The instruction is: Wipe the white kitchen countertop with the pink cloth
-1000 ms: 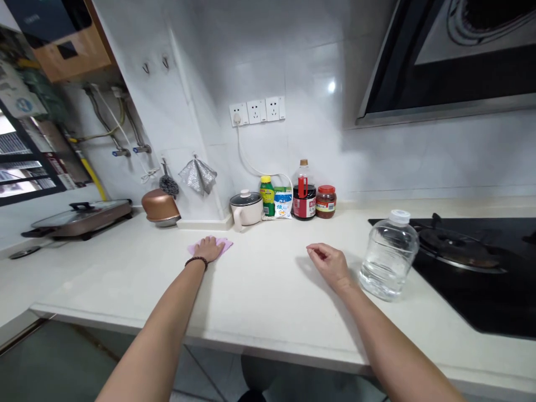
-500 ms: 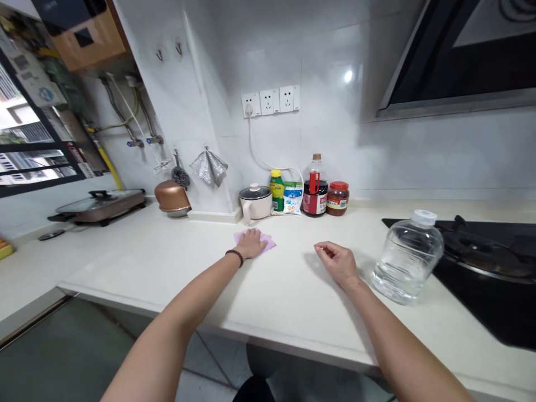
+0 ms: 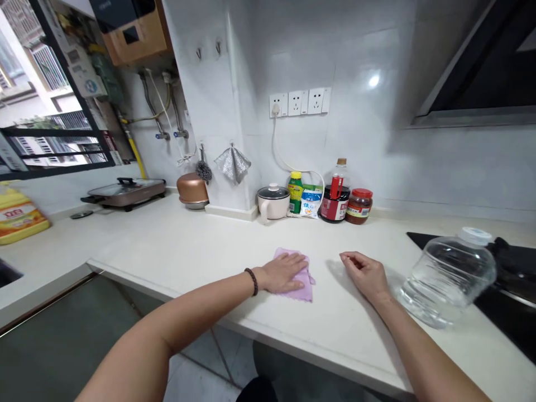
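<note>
My left hand (image 3: 285, 273) lies flat with fingers stretched out on a pink cloth (image 3: 307, 293), pressing it against the white countertop (image 3: 188, 248). A dark beaded bracelet circles that wrist. To the right, my right hand (image 3: 366, 273) hovers low over or rests on the counter, its fingers curled in and drawn together. I see nothing held in it. Beside the right forearm stands a large clear bottle (image 3: 446, 279) with a white cap, partly filled with clear liquid.
Along the wall stand a cream electric pot (image 3: 273, 204), a green bottle (image 3: 295, 192), a white-blue packet (image 3: 310, 204), a dark sauce bottle (image 3: 335, 195) and a red-lidded jar (image 3: 359, 206). A black stove (image 3: 506, 312) is right. An electric pan (image 3: 125, 192) and yellow jug (image 3: 20, 215) are left.
My left hand has slid the cloth across the counter, nearer to me and toward my right hand. The view has turned left, bringing the yellow jug further in. My right hand stays curled.
</note>
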`<control>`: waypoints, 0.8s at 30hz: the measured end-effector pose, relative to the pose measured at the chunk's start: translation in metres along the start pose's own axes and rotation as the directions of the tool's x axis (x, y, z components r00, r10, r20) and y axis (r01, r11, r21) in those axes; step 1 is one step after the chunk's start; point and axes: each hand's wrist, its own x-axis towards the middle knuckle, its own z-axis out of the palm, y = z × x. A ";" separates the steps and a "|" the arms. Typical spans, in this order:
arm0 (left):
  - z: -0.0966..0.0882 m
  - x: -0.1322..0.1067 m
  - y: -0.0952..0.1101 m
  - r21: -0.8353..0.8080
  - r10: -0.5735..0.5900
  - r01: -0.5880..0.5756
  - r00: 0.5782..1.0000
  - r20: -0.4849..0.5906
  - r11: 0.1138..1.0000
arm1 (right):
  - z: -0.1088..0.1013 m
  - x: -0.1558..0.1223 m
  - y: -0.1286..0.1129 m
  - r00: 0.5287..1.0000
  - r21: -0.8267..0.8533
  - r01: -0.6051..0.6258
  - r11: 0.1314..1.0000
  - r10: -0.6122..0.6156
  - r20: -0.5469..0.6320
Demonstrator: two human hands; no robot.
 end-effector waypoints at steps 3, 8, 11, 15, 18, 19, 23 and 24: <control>-0.007 -0.010 -0.045 0.017 -0.164 0.164 0.986 -0.022 0.986 | -0.001 0.000 -0.002 1.000 -0.008 -0.012 1.000 0.012 0.008; -0.011 -0.023 -0.124 0.047 -0.432 0.435 0.900 -0.055 0.899 | -0.001 -0.002 -0.001 1.000 -0.032 -0.011 0.999 0.012 0.025; -0.012 -0.033 -0.164 0.048 -0.571 0.575 0.817 -0.078 0.817 | -0.002 -0.003 0.003 0.999 -0.053 -0.008 0.999 0.010 0.041; -0.014 -0.048 -0.206 0.043 -0.700 0.707 0.705 -0.110 0.706 | -0.003 -0.003 0.010 0.997 -0.074 -0.024 0.997 0.029 0.076; -0.017 -0.062 -0.230 0.034 -0.773 0.782 0.620 -0.135 0.622 | -0.004 -0.003 0.015 0.995 -0.081 -0.029 0.996 0.037 0.092; -0.019 -0.069 -0.236 0.031 -0.793 0.803 0.593 -0.140 0.595 | -0.004 -0.003 0.017 0.995 -0.083 -0.030 0.996 0.038 0.094; -0.023 -0.106 -0.256 0.019 -0.865 0.876 0.479 -0.147 0.482 | -0.003 -0.004 0.018 0.995 -0.073 -0.033 0.997 0.040 0.096; -0.024 -0.118 -0.259 0.016 -0.880 0.890 0.452 -0.148 0.455 | -0.003 -0.004 0.018 0.995 -0.069 -0.031 0.997 0.037 0.096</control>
